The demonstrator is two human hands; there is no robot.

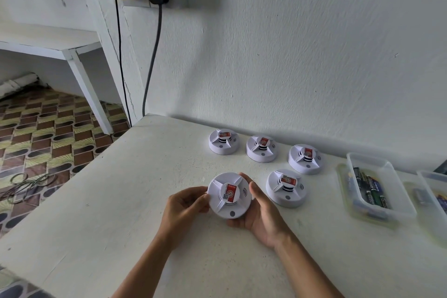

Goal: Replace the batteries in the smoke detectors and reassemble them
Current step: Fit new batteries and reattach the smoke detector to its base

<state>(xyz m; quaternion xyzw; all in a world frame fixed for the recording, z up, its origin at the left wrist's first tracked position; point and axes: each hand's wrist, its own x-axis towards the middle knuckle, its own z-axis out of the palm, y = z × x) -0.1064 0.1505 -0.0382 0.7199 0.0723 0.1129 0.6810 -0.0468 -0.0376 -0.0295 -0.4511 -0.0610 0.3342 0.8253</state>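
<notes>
Both hands hold one smoke detector (228, 196) just above the white table (121, 201), roughly at the middle of its top. The left hand (185, 205) curls its fingers round the detector's left rim, and the right hand (260, 213) cups it from the right and beneath, thumb lying along the right edge and a fingertip showing over the far rim. The detector is a round white plastic disc with its face up and tilted slightly toward the camera. Three raised ribs run from a central cap, which carries a red and white sticker. Small curved sound marks sit to the right of the cap, and a small grey dot lies near the edge closest to the person.

Four more detectors of the same kind rest on the table nearer its far edge, along the wall: the far-left detector (223, 141), the middle detector (261, 148), the far-right detector (305, 158), and the near detector (286, 188) just beside the right hand. Toward the right edge stands a clear plastic tray (396, 191) holding dark batteries (368, 191), and another clear tray (433, 196) is cut off by the frame's right side.
</notes>
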